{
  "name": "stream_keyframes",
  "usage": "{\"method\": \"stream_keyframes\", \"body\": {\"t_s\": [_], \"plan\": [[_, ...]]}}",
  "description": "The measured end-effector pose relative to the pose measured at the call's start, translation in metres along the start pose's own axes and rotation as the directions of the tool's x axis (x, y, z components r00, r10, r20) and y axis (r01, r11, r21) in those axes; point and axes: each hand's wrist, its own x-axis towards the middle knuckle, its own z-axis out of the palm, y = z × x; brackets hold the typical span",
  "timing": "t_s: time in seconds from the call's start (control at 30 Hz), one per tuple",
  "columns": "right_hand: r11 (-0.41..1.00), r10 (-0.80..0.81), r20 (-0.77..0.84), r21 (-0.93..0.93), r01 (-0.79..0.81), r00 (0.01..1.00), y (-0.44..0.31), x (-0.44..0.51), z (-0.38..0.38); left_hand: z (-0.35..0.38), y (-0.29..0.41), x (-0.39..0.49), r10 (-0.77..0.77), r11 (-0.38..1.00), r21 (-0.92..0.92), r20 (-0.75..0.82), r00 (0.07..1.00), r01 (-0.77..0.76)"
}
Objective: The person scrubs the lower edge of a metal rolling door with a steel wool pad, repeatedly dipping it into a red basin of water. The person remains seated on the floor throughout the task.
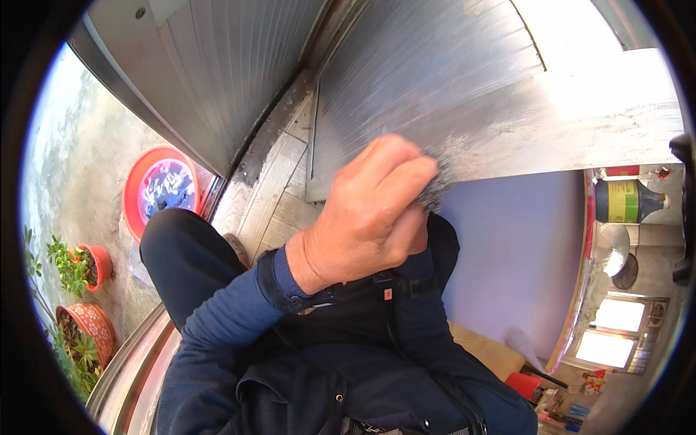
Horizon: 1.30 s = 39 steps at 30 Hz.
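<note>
My left hand [370, 209] is closed around a grey steel wool scourer [437, 182], its back towards me. The scourer is against or close to the lower edge of a grooved metal door panel [413, 81], which looks wet and streaked. Motion blurs the scourer's outline. Of my right hand [418, 232], only a small patch of skin shows behind the left fist, above a dark sleeve. What its fingers do is hidden.
Another grooved metal panel [217, 70] stands at the upper left. A red basin [130, 190] of sudsy water and potted plants [95, 266] are at the left. Wooden-look floor tiles [277, 179] lie between. To the right are a lavender surface [511, 255] and a dark bottle [622, 201].
</note>
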Motion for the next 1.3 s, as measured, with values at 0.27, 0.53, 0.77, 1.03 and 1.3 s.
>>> {"method": "stream_keyframes", "body": {"t_s": [0.27, 0.53, 0.77, 1.03, 1.3], "plan": [[0.928, -0.129, -0.02, -0.354, 0.114, 0.991, -0.021, 0.011, 0.014, -0.001, 0.0, -0.013, 0.02, 0.998, 0.061, 0.051, 0.998, -0.023], [0.991, -0.134, -0.064, -0.011, 0.133, 0.989, -0.022, 0.012, 0.015, -0.012, -0.001, -0.01, -0.105, 0.99, 0.107, 0.156, 0.982, 0.089], [0.995, 0.089, -0.083, 0.048, -0.086, 0.992, -0.022, 0.009, 0.013, -0.005, 0.011, 0.004, 0.103, 0.99, 0.087, 0.062, 0.993, -0.108], [0.896, 0.322, -0.126, 0.362, -0.259, 0.938, -0.037, 0.006, 0.009, 0.001, 0.023, 0.002, 0.15, 0.987, 0.065, -0.001, 0.989, -0.15], [0.908, 0.164, 0.043, 0.384, -0.168, 0.985, -0.018, 0.015, 0.006, -0.001, 0.02, -0.006, 0.068, 0.991, 0.12, -0.015, 0.998, -0.066]]}}
